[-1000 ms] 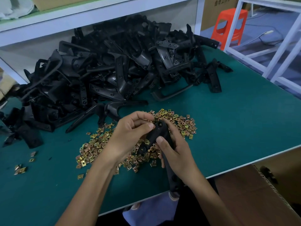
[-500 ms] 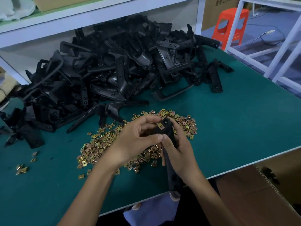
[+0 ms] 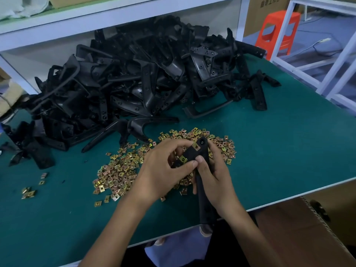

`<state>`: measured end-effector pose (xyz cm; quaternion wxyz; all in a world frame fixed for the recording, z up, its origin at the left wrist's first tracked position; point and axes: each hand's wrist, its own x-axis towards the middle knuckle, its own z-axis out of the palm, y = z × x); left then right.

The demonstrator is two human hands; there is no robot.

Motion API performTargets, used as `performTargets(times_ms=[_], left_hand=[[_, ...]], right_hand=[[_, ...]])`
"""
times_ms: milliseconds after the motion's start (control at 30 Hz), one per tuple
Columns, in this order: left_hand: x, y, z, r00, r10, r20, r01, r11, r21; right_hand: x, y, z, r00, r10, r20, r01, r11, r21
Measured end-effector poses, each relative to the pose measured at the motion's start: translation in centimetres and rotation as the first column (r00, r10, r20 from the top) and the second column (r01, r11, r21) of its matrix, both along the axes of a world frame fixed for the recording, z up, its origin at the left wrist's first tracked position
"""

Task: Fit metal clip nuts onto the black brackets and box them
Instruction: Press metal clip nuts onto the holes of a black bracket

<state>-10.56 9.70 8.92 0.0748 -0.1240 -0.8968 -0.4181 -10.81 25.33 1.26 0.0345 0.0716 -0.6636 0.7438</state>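
The hands are together at the table edge. The left hand [image 3: 163, 174] pinches and the right hand [image 3: 216, 176] grips one black bracket [image 3: 200, 151] carrying two fitted clip nuts [image 3: 196, 145]. Beneath them, loose clip nuts [image 3: 119, 170] litter the green table [image 3: 269, 151] before the bracket heap [image 3: 134, 78]. The cardboard box [image 3: 289, 237] at right holds something dark. The far carton [image 3: 256, 14] has unreadable print.

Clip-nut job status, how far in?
Early. Done: two clip nuts sit on the held bracket. In hand: left hand and right hand both grip that bracket over the loose nuts. Left: the large bracket pile looks unfitted; the cardboard box is mostly out of view.
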Motion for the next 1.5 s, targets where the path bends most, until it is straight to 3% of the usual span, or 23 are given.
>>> performTargets(times_ms=[733,1033,1267,1367,1500], left_hand=[[0.0,0.7,0.0,0.999,-0.028,0.031,0.030,0.998,-0.046],[-0.1,6.3,-0.8,0.966,-0.256,-0.024,0.256,0.967,-0.020],[2.5,15.7,-2.1,0.831,-0.555,0.027,0.556,0.828,-0.080],[4.3,19.7,-2.1,0.719,-0.695,-0.014,0.691,0.717,-0.086],[5.7,21.9,-2.1,0.657,-0.754,-0.015,0.750,0.655,-0.095]], right_hand=[[0.1,0.3,-0.2,0.999,-0.043,0.023,0.044,0.999,-0.028],[4.7,6.1,0.5,0.974,-0.201,0.107,0.203,0.979,-0.008],[12.8,12.2,0.3,0.819,-0.548,0.170,0.555,0.832,0.010],[16.4,14.9,0.2,0.721,-0.670,0.175,0.680,0.733,0.005],[18.6,21.0,-0.6,0.520,-0.828,0.207,0.843,0.538,0.034]])
